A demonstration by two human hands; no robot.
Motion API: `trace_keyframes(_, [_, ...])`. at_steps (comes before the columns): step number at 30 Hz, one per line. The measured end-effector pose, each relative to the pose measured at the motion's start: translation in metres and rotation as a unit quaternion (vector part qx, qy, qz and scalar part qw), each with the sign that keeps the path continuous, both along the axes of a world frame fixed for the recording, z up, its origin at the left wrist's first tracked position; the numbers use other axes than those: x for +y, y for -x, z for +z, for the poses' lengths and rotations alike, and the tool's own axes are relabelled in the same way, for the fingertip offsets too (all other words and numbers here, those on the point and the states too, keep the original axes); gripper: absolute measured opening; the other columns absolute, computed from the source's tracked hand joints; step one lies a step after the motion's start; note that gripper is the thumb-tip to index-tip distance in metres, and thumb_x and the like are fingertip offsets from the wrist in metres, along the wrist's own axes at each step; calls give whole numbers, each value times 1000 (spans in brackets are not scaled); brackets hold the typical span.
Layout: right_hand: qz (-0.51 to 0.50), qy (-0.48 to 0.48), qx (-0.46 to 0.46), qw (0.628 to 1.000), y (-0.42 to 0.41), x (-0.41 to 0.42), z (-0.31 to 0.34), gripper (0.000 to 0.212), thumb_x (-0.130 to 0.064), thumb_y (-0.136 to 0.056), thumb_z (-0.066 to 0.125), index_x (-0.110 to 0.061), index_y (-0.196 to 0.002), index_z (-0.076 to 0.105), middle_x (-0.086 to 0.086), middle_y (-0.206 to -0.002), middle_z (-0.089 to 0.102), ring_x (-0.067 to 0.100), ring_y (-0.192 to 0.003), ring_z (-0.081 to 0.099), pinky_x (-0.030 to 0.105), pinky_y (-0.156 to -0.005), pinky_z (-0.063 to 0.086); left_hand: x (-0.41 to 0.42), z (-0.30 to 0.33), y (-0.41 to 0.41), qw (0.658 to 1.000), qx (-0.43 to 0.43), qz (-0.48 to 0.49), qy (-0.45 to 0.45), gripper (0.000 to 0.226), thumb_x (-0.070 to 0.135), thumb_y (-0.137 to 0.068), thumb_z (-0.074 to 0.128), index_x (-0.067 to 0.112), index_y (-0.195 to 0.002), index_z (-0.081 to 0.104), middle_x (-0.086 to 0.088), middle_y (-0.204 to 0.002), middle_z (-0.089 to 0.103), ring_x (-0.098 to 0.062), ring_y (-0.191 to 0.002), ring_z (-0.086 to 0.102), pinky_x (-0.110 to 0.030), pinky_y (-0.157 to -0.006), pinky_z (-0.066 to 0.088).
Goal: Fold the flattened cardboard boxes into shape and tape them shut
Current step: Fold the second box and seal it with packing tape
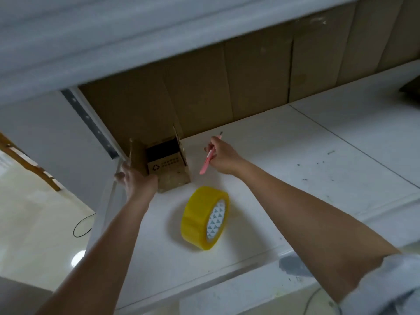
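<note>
A small cardboard box point(169, 165) stands upright at the back left of the white shelf point(295, 178), its top flaps raised and a recycling mark on one inner flap. My left hand point(134, 178) grips the box's near left corner. To its right, my right hand point(223, 156) holds a thin pink craft knife point(207, 161) just above the shelf, blade end pointing away. A yellow roll of tape point(205, 218) stands on its edge in front of the box, between my two forearms.
Brown cardboard sheets point(250, 80) line the back wall of the shelf. An upper white shelf point(113, 42) overhangs the work surface. At the left lie the floor with a black cable point(83, 226) and a wooden frame point(29, 164). A dark cardboard corner point(411, 87) shows far right.
</note>
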State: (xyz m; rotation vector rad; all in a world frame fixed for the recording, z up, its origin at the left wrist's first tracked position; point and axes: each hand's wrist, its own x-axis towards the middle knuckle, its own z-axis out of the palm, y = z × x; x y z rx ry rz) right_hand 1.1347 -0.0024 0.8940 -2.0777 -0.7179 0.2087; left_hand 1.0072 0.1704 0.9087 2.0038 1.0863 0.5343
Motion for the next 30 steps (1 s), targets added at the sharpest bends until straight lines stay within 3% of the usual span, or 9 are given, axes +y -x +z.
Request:
trace_keyframes(3, [-37, 51, -1, 998, 0, -46, 4, 15, 2, -88, 49, -9, -95, 42, 15, -96, 60, 31, -91, 58, 43, -79, 50, -33, 23, -8, 998, 19, -55, -35, 81, -5, -79, 48, 18, -151, 17, -13, -156, 12, -42, -134, 34, -49, -101, 45])
trace_keyframes(5, [-36, 89, 2, 995, 0, -81, 1, 17, 6, -87, 49, -8, -92, 41, 8, -81, 54, 28, -79, 56, 34, -63, 48, -59, 33, -12, 992, 42, -90, -77, 72, 6, -81, 53, 16, -146, 26, -13, -153, 13, -42, -137, 27, -53, -112, 31])
trace_keyframes(7, [-26, 144, 18, 989, 2, -114, -8, 22, 8, -84, 51, -9, -91, 41, 3, -76, 49, 19, -66, 51, 25, -52, 39, -85, 36, -15, 982, 76, -101, -141, 63, 16, -82, 60, 13, -139, 34, -16, -149, 18, -40, -141, 16, -54, -118, 13])
trace_keyframes(10, [-10, 262, 19, 965, 6, -151, -28, 14, 3, -89, 41, -11, -92, 41, 3, -75, 47, 17, -61, 46, 27, -51, 36, -121, 30, -17, 967, 90, -120, -207, 55, 11, -81, 61, 8, -132, 43, -17, -143, 22, -41, -139, 16, -53, -118, 7])
trace_keyframes(15, [4, 294, -56, 954, 11, -191, -52, 28, -3, -93, 43, -13, -118, 52, 12, -105, 55, 26, -83, 53, 34, -73, 46, -184, 13, -26, 926, 121, -192, -302, 55, 16, -87, 60, 8, -137, 40, -19, -146, 21, -42, -139, 16, -52, -119, 8])
trace_keyframes(18, [17, 252, -53, 966, 12, -223, -43, 56, 3, -85, 44, -21, -136, 42, 10, -110, 45, 28, -91, 51, 36, -73, 45, -230, 4, -35, 906, 136, -237, -323, 57, 25, -89, 61, 12, -140, 38, -14, -146, 19, -38, -137, 18, -49, -119, 13])
trace_keyframes(21, [-14, 254, -103, 962, 4, -281, -27, 68, 4, -83, 45, -29, -142, 35, 10, -126, 43, 29, -119, 39, 38, -84, 46, -283, -2, -51, 898, 150, -263, -319, 59, 33, -93, 58, 16, -144, 35, -12, -152, 12, -35, -140, 14, -45, -117, 16])
trace_keyframes(24, [-62, 312, -184, 930, -11, -358, -11, 66, -14, -94, 52, -35, -149, 24, 8, -153, 27, 31, -138, 23, 47, -113, 25, -338, -5, -76, 888, 179, -294, -306, 67, 35, -94, 55, 20, -151, 23, -10, -158, -1, -34, -146, 1, -48, -119, 11])
trace_keyframes(30, [-190, 387, -161, 888, -50, -519, 17, 66, -35, -98, 51, -40, -152, 12, 7, -162, 6, 35, -147, 5, 63, -116, 4, -452, 2, -139, 855, 197, -372, -302, 75, 35, -96, 52, 21, -155, 8, -12, -160, -11, -34, -148, -8, -54, -120, 6])
